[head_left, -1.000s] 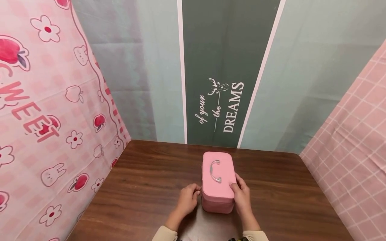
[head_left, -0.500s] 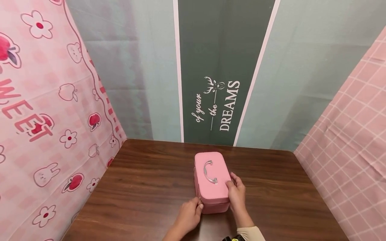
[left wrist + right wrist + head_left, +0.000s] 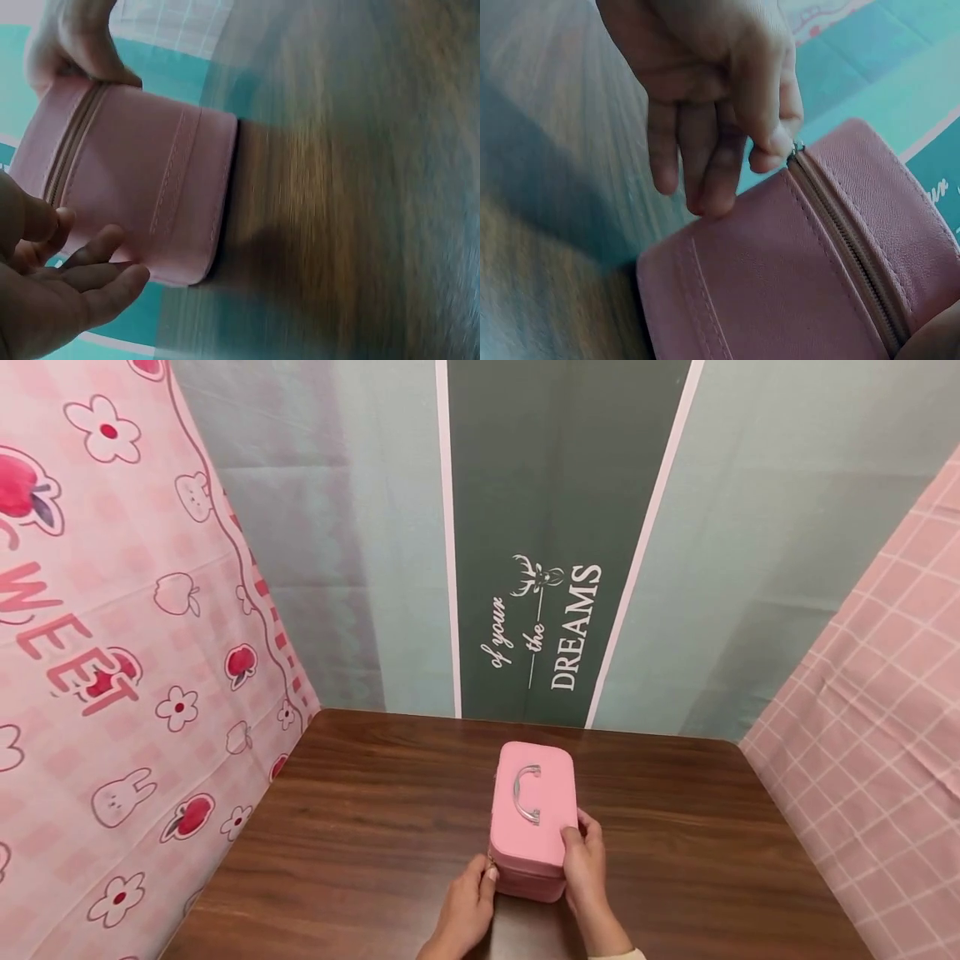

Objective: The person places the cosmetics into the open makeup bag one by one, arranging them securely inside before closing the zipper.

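A pink box-shaped zip case (image 3: 551, 793) stands upright on the table, its lid down and a silver handle (image 3: 519, 795) on top. At its near left corner, my left hand (image 3: 467, 906) pinches the zipper pull (image 3: 796, 150) between thumb and forefinger; the other fingers sit loosely bent by the case's side. The zip (image 3: 851, 251) shows as a closed line across the near face in the right wrist view. My right hand (image 3: 587, 868) grips the case's right side, thumb at the lid edge. Only part of this hand (image 3: 934, 334) appears in its own wrist view.
The brown wooden table (image 3: 375, 810) extends around the case on all sides. A green printed cloth (image 3: 555, 485) hangs behind its far edge. Pink patterned cloths hang at the left (image 3: 142, 610) and right (image 3: 885, 677).
My left hand has moved toward me along the case's left side to the near left corner, fingers at the zipper pull. The right hand keeps its hold; the case has shifted slightly.
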`<move>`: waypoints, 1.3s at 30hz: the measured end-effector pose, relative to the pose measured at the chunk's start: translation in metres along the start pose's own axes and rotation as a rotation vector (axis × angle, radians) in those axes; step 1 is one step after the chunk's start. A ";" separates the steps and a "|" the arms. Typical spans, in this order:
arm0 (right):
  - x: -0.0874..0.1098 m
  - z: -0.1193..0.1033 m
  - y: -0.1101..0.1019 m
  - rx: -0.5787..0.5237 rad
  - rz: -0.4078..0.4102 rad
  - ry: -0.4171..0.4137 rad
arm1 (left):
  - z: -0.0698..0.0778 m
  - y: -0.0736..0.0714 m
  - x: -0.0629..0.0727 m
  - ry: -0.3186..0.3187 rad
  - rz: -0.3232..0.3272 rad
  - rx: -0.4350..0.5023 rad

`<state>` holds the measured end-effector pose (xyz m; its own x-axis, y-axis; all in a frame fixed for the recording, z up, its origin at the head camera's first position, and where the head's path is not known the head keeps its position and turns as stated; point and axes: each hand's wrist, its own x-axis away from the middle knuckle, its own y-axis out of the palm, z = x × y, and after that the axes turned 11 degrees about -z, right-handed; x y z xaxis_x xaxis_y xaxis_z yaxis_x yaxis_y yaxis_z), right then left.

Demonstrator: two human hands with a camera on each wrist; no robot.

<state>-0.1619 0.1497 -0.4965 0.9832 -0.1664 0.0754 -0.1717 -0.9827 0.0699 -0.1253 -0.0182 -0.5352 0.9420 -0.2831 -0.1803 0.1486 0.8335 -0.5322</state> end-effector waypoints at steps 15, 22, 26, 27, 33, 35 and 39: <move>-0.036 -0.005 -0.044 0.666 -0.215 -0.510 | -0.011 -0.009 -0.010 0.059 0.037 -0.047; -0.082 -0.017 -0.030 0.945 -0.660 -0.982 | -0.019 -0.019 -0.012 0.069 -0.012 -0.004; -0.095 -0.018 -0.021 1.037 -0.776 -1.099 | -0.022 -0.021 -0.011 0.067 -0.062 -0.021; -0.097 -0.018 -0.021 1.040 -0.788 -1.102 | -0.023 -0.021 -0.011 0.069 -0.071 -0.025; -0.098 -0.012 -0.015 1.000 -0.736 -1.049 | -0.025 -0.022 -0.011 0.115 -0.052 -0.039; -0.095 -0.009 -0.012 0.989 -0.674 -1.022 | -0.026 -0.022 -0.013 0.146 -0.019 -0.061; -0.086 -0.007 -0.003 0.986 -0.518 -0.938 | -0.026 -0.024 -0.018 0.206 0.042 -0.113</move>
<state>-0.2469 0.1674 -0.4964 0.6657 0.6052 -0.4367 -0.0605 -0.5395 -0.8398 -0.1537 -0.0448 -0.5406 0.8635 -0.3498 -0.3634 0.0647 0.7913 -0.6080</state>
